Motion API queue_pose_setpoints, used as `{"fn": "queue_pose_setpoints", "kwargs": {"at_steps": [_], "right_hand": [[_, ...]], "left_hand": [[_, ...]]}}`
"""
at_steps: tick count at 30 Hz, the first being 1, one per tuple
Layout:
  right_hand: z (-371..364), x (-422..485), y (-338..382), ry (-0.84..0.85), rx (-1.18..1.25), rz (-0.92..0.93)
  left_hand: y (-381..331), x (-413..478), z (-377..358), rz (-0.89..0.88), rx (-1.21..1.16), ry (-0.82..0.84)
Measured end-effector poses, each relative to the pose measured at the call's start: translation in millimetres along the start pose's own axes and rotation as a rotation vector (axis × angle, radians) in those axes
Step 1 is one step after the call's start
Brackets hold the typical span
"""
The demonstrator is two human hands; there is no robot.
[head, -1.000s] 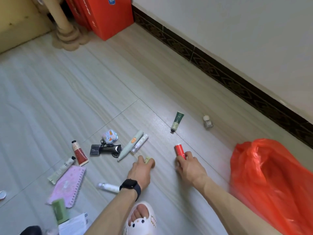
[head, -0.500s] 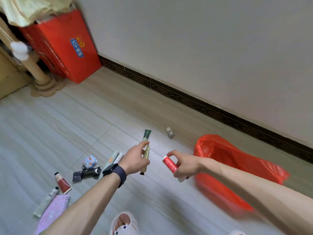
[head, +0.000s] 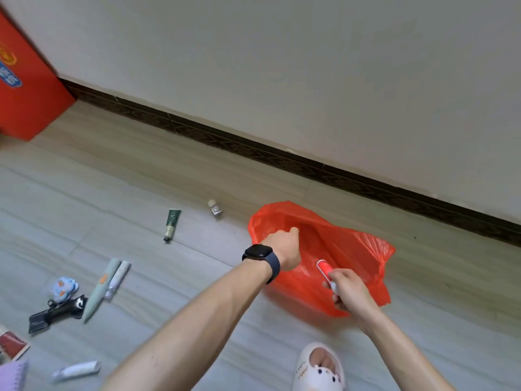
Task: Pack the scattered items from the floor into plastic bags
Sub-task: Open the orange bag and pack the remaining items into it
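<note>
Fingers [head: 338, 275] of the right hand [head: 351, 293] were curled round a red tube [head: 324, 268], held over the red bag [head: 363, 249] on the floor [head: 197, 170]. The left hand [head: 283, 248], watch [head: 258, 253] on its wrist, reached into the bag's mouth. Its fingers were hidden behind its back, so its grip could not be told. A green tube [head: 172, 224] and what was perhaps a small bottle [head: 215, 208], blurred, lay near the bag. A white tube [head: 76, 371] lay lower left. A red box [head: 28, 103] was cut off at the left edge.
</note>
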State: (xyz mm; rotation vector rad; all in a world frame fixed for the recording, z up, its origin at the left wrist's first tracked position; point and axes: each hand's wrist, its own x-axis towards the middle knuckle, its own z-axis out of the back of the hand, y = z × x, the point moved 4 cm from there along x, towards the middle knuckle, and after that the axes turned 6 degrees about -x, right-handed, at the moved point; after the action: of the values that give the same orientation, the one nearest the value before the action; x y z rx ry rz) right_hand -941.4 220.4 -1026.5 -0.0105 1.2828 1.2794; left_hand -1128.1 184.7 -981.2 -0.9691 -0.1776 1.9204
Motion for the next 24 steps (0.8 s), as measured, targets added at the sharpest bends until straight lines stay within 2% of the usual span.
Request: {"fn": "queue_pose_setpoints", "kwargs": {"at_steps": [3,6,8,11,16,20,24], "right_hand": [[-7,32,1,0.005,0.027,-0.054],[-18,58,15,-0.020,-0.027,0.011],[-27,65,21,-0.043,-0.137,0.050],[-38,63,17,-0.063,-0.459,0.122],[-49,28,22,-0.026,-0.542,0.249],[-60,-18,56,-0.031,-0.716,0.487],[-94,-72,105,0.057,-0.984,0.797]], "left_hand": [[0,30,-33,0.132,-0.194,0.011],[5,47,-47,0.180,-0.291,-0.061],[10,49,-49,0.131,-0.195,-0.088],[14,39,-40,-0.010,0.006,-0.085],[34,-8,8,-0.154,0.143,-0.146],[77,-68,64,-0.059,0.276,-0.213],[135,-144,106,0.087,0.396,-0.250]]}}
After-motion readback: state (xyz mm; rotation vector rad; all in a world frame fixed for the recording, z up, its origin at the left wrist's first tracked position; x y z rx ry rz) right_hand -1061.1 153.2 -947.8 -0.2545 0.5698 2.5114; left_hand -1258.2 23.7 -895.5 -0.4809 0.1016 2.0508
